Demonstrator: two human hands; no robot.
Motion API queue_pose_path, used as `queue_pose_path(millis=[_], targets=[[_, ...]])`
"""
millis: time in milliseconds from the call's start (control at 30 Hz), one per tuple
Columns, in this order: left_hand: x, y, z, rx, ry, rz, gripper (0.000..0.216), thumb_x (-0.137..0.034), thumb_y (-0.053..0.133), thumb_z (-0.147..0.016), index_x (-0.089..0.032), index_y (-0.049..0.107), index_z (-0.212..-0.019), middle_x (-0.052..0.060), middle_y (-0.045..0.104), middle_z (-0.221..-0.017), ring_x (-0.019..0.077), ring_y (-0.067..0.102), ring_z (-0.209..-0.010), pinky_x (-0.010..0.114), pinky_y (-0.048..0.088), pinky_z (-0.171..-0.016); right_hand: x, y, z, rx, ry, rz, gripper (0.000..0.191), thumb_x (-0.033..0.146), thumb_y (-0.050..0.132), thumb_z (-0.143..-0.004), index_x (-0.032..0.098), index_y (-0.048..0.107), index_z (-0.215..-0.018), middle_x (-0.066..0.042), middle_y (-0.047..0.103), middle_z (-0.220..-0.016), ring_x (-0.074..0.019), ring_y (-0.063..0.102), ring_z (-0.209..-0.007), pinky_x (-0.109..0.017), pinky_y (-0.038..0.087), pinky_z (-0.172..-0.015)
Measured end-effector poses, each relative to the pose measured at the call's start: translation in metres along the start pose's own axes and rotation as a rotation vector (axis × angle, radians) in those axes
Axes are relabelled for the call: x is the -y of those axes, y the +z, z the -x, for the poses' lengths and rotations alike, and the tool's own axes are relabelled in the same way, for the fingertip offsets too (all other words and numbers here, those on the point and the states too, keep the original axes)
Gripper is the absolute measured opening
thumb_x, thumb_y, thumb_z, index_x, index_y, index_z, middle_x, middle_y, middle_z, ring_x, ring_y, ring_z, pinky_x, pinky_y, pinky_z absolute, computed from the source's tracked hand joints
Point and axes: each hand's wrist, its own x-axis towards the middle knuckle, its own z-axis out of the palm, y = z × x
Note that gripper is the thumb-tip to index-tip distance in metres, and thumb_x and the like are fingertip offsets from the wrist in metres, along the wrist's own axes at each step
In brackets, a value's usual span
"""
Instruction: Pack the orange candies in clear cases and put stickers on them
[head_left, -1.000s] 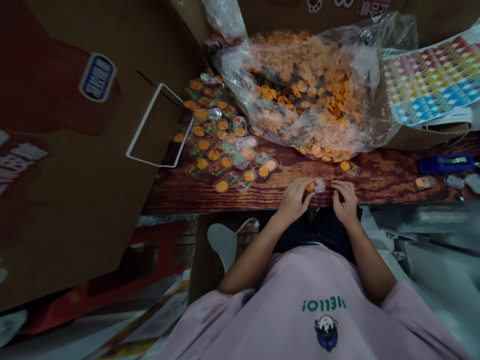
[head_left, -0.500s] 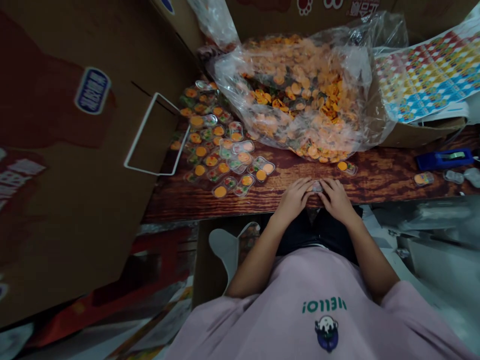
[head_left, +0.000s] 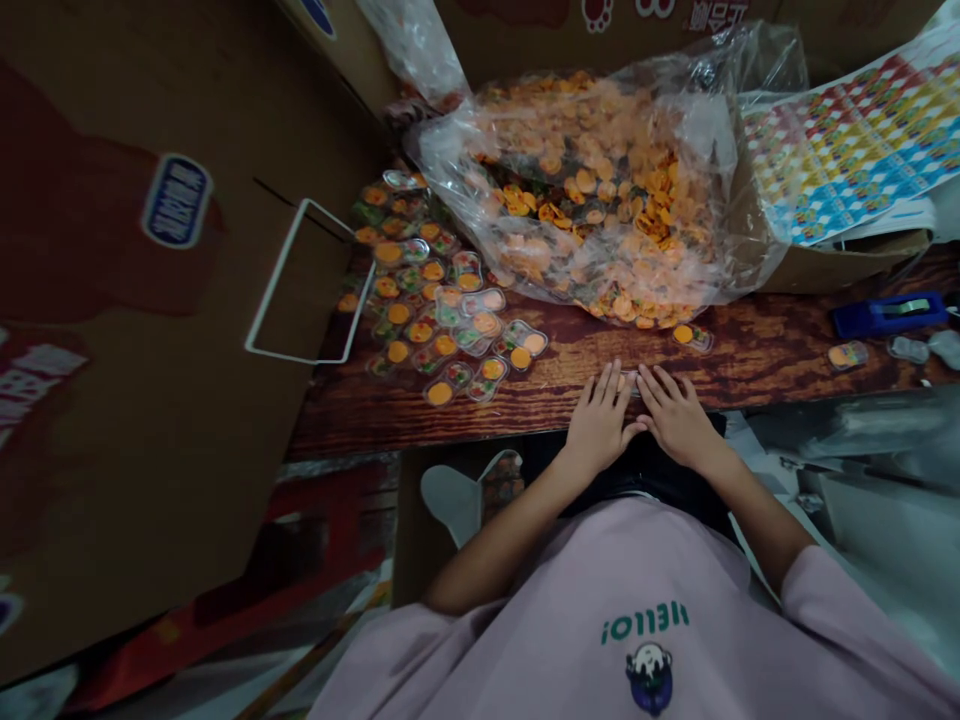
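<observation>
My left hand [head_left: 600, 420] and my right hand [head_left: 675, 415] lie side by side at the near edge of the dark wooden table [head_left: 750, 350], fingers stretched out flat. Both press down on a small clear plastic case [head_left: 632, 378], of which only a sliver shows between the fingertips. Left of my hands lies a heap of finished clear cases [head_left: 442, 300] with orange and green pieces inside. Behind my hands a big clear plastic bag [head_left: 592, 200] holds very many orange discs.
A large cardboard box [head_left: 150, 300] with a white handle fills the left. One loose case [head_left: 691, 337] lies just right of the bag. Coloured sticker sheets [head_left: 847, 140] rest on a box at the back right. A blue tape dispenser [head_left: 889, 313] and further cases [head_left: 847, 355] sit at the right.
A second ago my fingers pinched the small case with its orange disc showing. Both hands have since come together and flattened over it, covering it almost fully.
</observation>
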Motion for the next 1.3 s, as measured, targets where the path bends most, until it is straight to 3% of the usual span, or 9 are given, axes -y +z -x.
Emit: queue_pose_path(millis=[167, 367, 433, 567, 733, 867, 1067, 1233, 1300], targets=[[0.002, -0.003, -0.001, 0.025, 0.030, -0.021, 0.088, -0.065, 0.055, -0.097, -0.008, 0.035, -0.162, 0.027, 0.029, -0.169, 0.0408, 0.029, -0.158, 0.059, 0.030, -0.124, 0.008, 0.003, 0.020, -0.014, -0.011, 0.006, 0.062, 0.023, 0.048, -0.102, 0.015, 0.036, -0.163, -0.017, 0.041, -0.167, -0.0371, 0.035, -0.156, -0.067, 0.029, -0.123], [0.011, -0.005, -0.008, -0.045, 0.013, 0.086, 0.052, -0.036, 0.046, -0.106, -0.018, 0.049, -0.154, 0.019, 0.050, -0.160, 0.0346, 0.047, -0.146, 0.052, 0.044, -0.111, 0.008, 0.008, 0.014, -0.098, 0.053, -0.195, 0.047, 0.025, 0.042, -0.106, 0.019, 0.052, -0.151, -0.016, 0.056, -0.156, -0.0303, 0.050, -0.145, -0.059, 0.039, -0.121], [0.015, -0.005, -0.011, -0.070, -0.009, 0.156, 0.048, -0.031, 0.050, -0.104, -0.021, 0.052, -0.150, 0.016, 0.058, -0.151, 0.0339, 0.054, -0.135, 0.052, 0.047, -0.107, 0.006, 0.008, 0.007, -0.166, 0.124, -0.323, 0.041, 0.032, 0.046, -0.106, 0.021, 0.058, -0.144, -0.016, 0.058, -0.152, -0.0291, 0.053, -0.140, -0.055, 0.045, -0.116], [0.020, -0.003, -0.011, -0.173, 0.000, 0.327, 0.050, -0.024, 0.057, -0.099, -0.018, 0.050, -0.148, 0.015, 0.064, -0.136, 0.0315, 0.055, -0.124, 0.051, 0.048, -0.109, 0.012, 0.011, -0.007, -0.249, 0.349, -0.403, 0.048, 0.039, 0.056, -0.101, 0.018, 0.054, -0.144, -0.021, 0.055, -0.151, -0.0367, 0.052, -0.137, -0.062, 0.044, -0.112], [0.024, -0.002, -0.005, -0.277, 0.050, 0.452, 0.049, -0.024, 0.061, -0.100, -0.022, 0.048, -0.147, 0.014, 0.063, -0.133, 0.0289, 0.058, -0.125, 0.051, 0.050, -0.110, 0.019, 0.021, -0.016, -0.369, 0.443, -0.865, 0.038, 0.041, 0.060, -0.098, 0.021, 0.060, -0.130, -0.012, 0.074, -0.114, -0.0262, 0.070, -0.103, -0.047, 0.058, -0.095], [0.022, 0.000, -0.002, -0.339, 0.031, 0.482, 0.046, -0.032, 0.070, -0.096, -0.022, 0.054, -0.139, 0.012, 0.063, -0.127, 0.0280, 0.061, -0.120, 0.048, 0.054, -0.105, 0.016, 0.015, -0.015, -0.434, 0.503, -1.150, 0.030, 0.048, 0.074, -0.087, 0.023, 0.067, -0.103, -0.004, 0.074, -0.091, -0.0212, 0.071, -0.083, -0.037, 0.062, -0.078], [0.004, -0.005, 0.007, -0.361, 0.001, 0.631, 0.029, -0.025, 0.061, -0.101, -0.023, 0.059, -0.130, 0.009, 0.066, -0.115, 0.0217, 0.067, -0.108, 0.038, 0.057, -0.095, 0.035, -0.014, -0.003, -0.446, 0.402, -1.008, 0.022, 0.044, 0.073, -0.092, 0.023, 0.075, -0.098, -0.006, 0.075, -0.098, -0.0221, 0.072, -0.090, -0.037, 0.061, -0.082], [-0.018, -0.024, 0.015, -0.484, -0.029, 0.849, 0.018, -0.026, 0.068, -0.098, -0.022, 0.061, -0.114, 0.003, 0.066, -0.101, 0.0166, 0.065, -0.090, 0.029, 0.055, -0.080, 0.064, -0.042, 0.004, -0.627, 0.290, -0.820, 0.009, 0.029, 0.072, -0.095, 0.024, 0.077, -0.100, -0.004, 0.074, -0.089, -0.0187, 0.069, -0.081, -0.034, 0.058, -0.075], [-0.025, -0.032, 0.016, -0.548, 0.001, 0.916, 0.016, -0.025, 0.069, -0.097, -0.022, 0.061, -0.110, 0.002, 0.065, -0.097, 0.0150, 0.063, -0.086, 0.027, 0.053, -0.076, 0.074, -0.054, 0.007, -0.714, 0.186, -0.762, 0.015, 0.021, 0.071, -0.095, 0.026, 0.076, -0.108, -0.004, 0.075, -0.093, -0.0188, 0.069, -0.083, -0.035, 0.057, -0.076]])
